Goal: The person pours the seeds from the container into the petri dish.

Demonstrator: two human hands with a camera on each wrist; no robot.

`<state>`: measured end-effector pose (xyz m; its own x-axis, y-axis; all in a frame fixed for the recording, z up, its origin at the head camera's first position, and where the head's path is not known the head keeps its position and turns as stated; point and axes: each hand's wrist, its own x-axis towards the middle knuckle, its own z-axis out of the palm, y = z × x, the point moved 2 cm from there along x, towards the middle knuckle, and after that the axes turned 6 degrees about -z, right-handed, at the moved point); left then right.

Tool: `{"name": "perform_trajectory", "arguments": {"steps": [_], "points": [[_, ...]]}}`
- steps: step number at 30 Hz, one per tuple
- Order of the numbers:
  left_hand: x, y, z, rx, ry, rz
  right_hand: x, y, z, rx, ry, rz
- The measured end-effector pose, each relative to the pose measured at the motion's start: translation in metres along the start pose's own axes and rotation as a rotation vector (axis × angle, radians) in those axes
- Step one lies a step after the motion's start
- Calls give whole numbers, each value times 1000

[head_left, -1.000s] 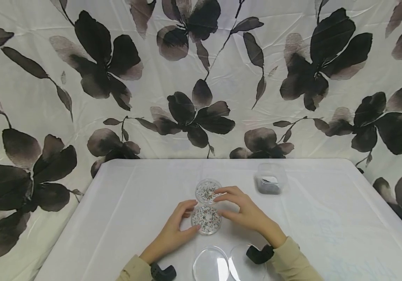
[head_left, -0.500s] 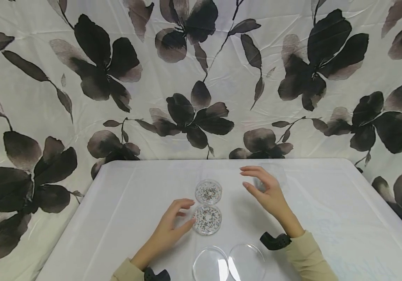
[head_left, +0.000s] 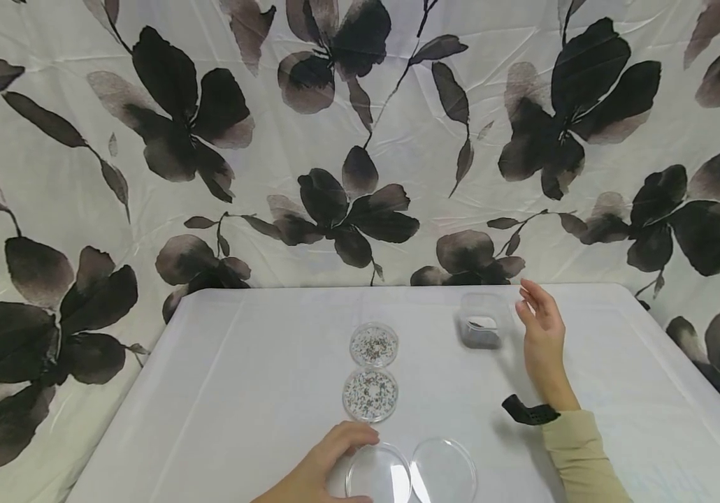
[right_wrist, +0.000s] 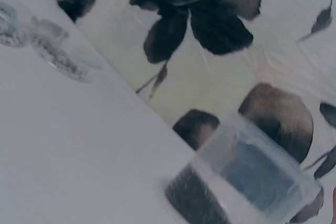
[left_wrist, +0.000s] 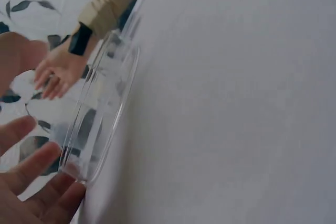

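Note:
Two clear round dishes, a far one (head_left: pixel 374 344) and a nearer one (head_left: pixel 370 395), hold white, dark and brownish specks and stand in line mid-table. Closer to me lie two clear, round plastic pieces, a left one (head_left: pixel 377 475) and a right one (head_left: pixel 444 471). My left hand (head_left: pixel 328 464) spans the left piece's edge; in the left wrist view some fingertips (left_wrist: pixel 71 200) meet its rim, while the thumb appears apart from it. My right hand (head_left: pixel 545 339) hovers, loosely bent and holding nothing, right of a clear plastic box (head_left: pixel 481 323) with dark contents.
The white-covered table (head_left: pixel 240 363) ends at a back edge just behind the box. Beyond it hangs a pale curtain (head_left: pixel 448 161) printed with dark flowers. A black wrist camera (head_left: pixel 530 411) sits on my right wrist.
My right hand has left the speckled dishes and moved right, past the plastic box. My left hand has come away from the nearer speckled dish, down to the left clear piece.

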<state>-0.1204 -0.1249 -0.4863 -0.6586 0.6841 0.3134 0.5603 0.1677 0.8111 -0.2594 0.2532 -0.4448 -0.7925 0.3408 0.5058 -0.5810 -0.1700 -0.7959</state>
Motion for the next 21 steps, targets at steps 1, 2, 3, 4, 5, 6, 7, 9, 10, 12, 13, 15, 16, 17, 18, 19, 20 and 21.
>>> {"name": "perform_trajectory", "arguments": {"steps": [1,2,3,4,5,6,7,9,10,12,13,15,16,17,18,19,20,21], "points": [[-2,-2,2,-7,-22,-20,-1,4,-3,22,10,20],[-3,-4,3,-8,-37,-37,-1,7,-5,44,17,44],[-4,-5,4,4,-44,-33,-2,11,-7,55,20,63],[-4,-7,5,36,-43,-12,-4,14,-10,58,17,87],[-4,-9,5,74,-37,12,-5,18,-11,56,9,111],[-3,-10,6,109,-31,37,-6,21,-13,54,-2,142],[-3,-11,7,139,-26,59,-7,23,-15,46,-17,173],[-3,-12,7,213,-7,94,-9,28,-17,24,-52,239],[-3,-12,7,235,-5,92,-10,29,-18,15,-73,269],[-4,-11,6,258,-1,49,-10,32,-20,-24,-120,330],[-5,-10,5,258,-2,18,-10,33,-20,-47,-145,352],[-6,-10,3,257,-1,-35,-10,35,-21,-101,-198,391],[-6,-9,3,260,-2,-43,-10,36,-21,-125,-224,403],[-6,-9,2,255,-4,-62,-10,37,-22,-152,-248,412],[-6,-9,1,248,-11,-74,-10,37,-22,-167,-268,415],[-6,-9,0,252,-15,-74,-11,38,-23,-182,-285,418],[-6,-10,-1,263,-16,-64,-11,39,-23,-207,-303,419],[-6,-11,-2,264,-23,-70,-11,40,-23,-231,-321,417]]}}
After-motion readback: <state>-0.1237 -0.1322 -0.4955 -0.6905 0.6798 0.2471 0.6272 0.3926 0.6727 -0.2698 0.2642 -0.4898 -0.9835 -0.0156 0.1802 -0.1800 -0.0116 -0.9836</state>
